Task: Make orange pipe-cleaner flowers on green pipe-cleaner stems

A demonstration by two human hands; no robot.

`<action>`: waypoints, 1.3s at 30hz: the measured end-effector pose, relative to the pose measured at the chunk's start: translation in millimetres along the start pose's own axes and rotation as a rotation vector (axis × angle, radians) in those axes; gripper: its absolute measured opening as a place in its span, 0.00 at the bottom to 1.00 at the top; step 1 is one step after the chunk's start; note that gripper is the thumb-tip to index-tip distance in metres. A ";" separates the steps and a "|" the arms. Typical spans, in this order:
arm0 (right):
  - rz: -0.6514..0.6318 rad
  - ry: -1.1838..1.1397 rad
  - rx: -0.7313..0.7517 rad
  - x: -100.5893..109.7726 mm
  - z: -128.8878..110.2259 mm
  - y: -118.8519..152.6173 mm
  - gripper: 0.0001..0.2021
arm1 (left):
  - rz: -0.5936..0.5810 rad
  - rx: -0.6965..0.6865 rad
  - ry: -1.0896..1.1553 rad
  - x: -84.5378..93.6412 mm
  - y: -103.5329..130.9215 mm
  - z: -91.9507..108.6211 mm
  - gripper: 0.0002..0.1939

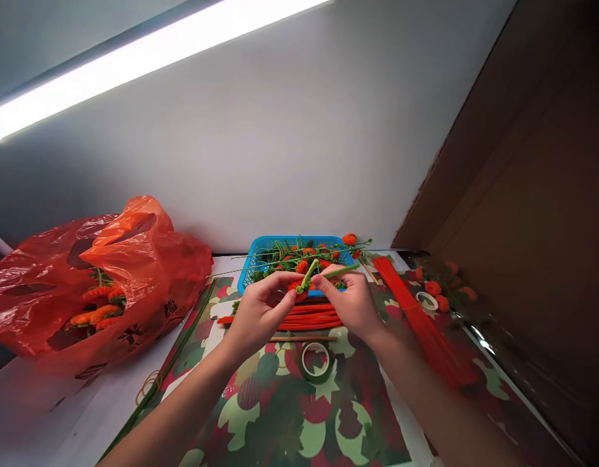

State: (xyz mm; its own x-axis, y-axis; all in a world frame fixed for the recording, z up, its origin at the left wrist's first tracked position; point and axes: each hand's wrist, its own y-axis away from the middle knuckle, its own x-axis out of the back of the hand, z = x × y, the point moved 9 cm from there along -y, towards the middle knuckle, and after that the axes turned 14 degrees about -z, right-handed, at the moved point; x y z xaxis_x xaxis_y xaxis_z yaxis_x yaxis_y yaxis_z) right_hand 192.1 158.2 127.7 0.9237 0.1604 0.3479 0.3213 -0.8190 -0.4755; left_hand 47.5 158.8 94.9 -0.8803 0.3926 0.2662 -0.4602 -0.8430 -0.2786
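Note:
My left hand (pixel 261 309) is closed, pinching an orange chenille flower (pixel 298 292) by its green base between thumb and fingertips. A short green pipe cleaner (pixel 309 274) sticks up from that base. Close beside it, my right hand (pixel 348 301) is closed on another length of green pipe cleaner (pixel 344 270), whose free end points right. Both hands are above the table, in front of a blue basket (pixel 244 272) filled with orange flowers and green stems. Below them lie a bundle of red pipe cleaners (pixel 309 319), a thin wooden stick (pixel 304 338) and a roll of green tape (pixel 316 362).
At left slumps a red plastic bag (pixel 148 259) with orange flowers inside. Long green stems (pixel 175 353) run beside the patterned mat (pixel 260 428). On the right are a red pipe-cleaner bundle (pixel 411 305), a white roll (pixel 427 301), loose flowers (pixel 432 288) and a cardboard panel (pixel 533 194).

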 end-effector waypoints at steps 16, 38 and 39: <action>-0.132 0.129 -0.054 -14.4 -0.3 0.1 0.03 | 0.082 -0.115 -0.318 4.7 2.2 23.7 0.01; -0.251 -0.344 -0.422 -36.5 45.3 9.7 0.11 | -0.058 -0.490 -1.022 -14.0 15.8 46.1 0.09; -0.250 -0.352 -0.429 -36.8 45.8 9.8 0.10 | -0.052 -0.478 -1.020 -13.5 14.8 46.1 0.09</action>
State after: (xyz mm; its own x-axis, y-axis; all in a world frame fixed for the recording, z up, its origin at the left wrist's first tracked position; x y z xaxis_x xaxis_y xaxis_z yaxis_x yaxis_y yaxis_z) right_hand 170.9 169.5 73.2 0.8681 0.4893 0.0839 0.4925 -0.8701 -0.0206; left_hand 57.8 124.0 129.7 -0.4544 -0.2454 0.8563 -0.6828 -0.5214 -0.5118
